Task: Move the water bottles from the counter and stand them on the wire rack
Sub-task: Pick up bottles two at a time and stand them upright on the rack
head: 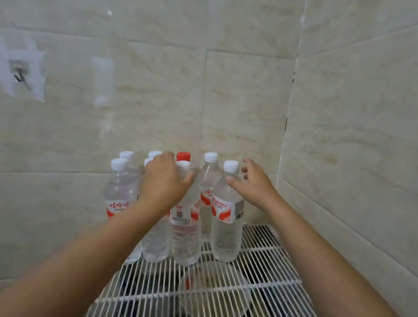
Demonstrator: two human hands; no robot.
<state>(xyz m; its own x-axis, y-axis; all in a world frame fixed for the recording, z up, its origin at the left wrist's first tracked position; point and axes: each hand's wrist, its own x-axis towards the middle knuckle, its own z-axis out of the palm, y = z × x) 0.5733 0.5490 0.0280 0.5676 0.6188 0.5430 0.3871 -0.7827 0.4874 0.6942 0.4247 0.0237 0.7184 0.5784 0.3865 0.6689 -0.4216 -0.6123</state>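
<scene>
Upright water bottles (227,216) on wire rack (250,288) — red-white labels, "Wahaha".

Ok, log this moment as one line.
left hand: grips a bottle neck | right hand: open beside rightmost bottle | bottles upright on wire rack

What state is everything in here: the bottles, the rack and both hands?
water bottles: upright, capped, clustered at the rack's back corner
red-capped bottle: upright, behind the others
wire rack: holds the bottles
left hand: curled around a bottle's top
right hand: open, beside the rightmost bottle
</scene>
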